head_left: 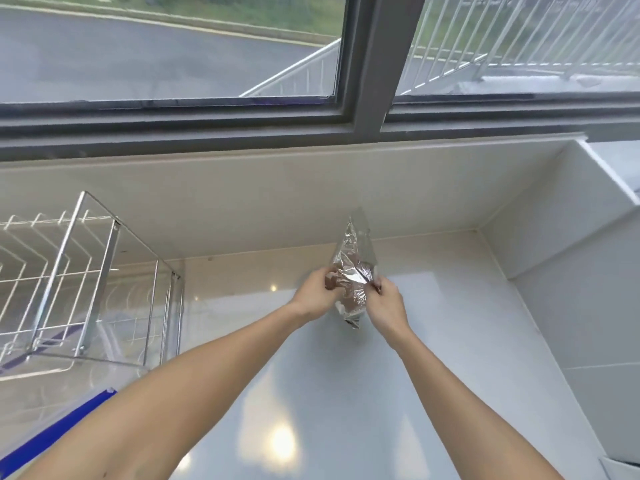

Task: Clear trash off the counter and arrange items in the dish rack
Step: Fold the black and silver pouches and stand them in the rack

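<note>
Both hands are closed on one crumpled foil wrapper (351, 271), which is held up in the air above the far part of the desk (450, 323), just in front of the pale wall under the window (173, 46). The left hand (317, 292) pinches its left edge and the right hand (386, 301) pinches its right edge, so the two grips face each other across the middle of the wrapper. Its long axis runs roughly upright, tilted a little: the pointed top reaches up toward the wall, and the lower end hangs below the hands, clear of the desk as far as I can tell. Neither hand is nearer than the other; the wrapper sits between them, at arm's length ahead of the person.

Since it is already off the surface, I judge this to be the trash-clearing step, and the next move is to carry it away to a bin. No bin shows anywhere, so the direction of that carry cannot be told.

Around it, the desk is glossy and reflects ceiling lights. The wire dish rack (86, 271) stands well apart to the left, and nothing I can make out sits on its wires. A blue and white object (59, 431) lies at the lower left, too cropped to identify. To the right a white boxed-in wall (571, 237) closes off the corner. Nothing stands between the hands and the person.
</note>
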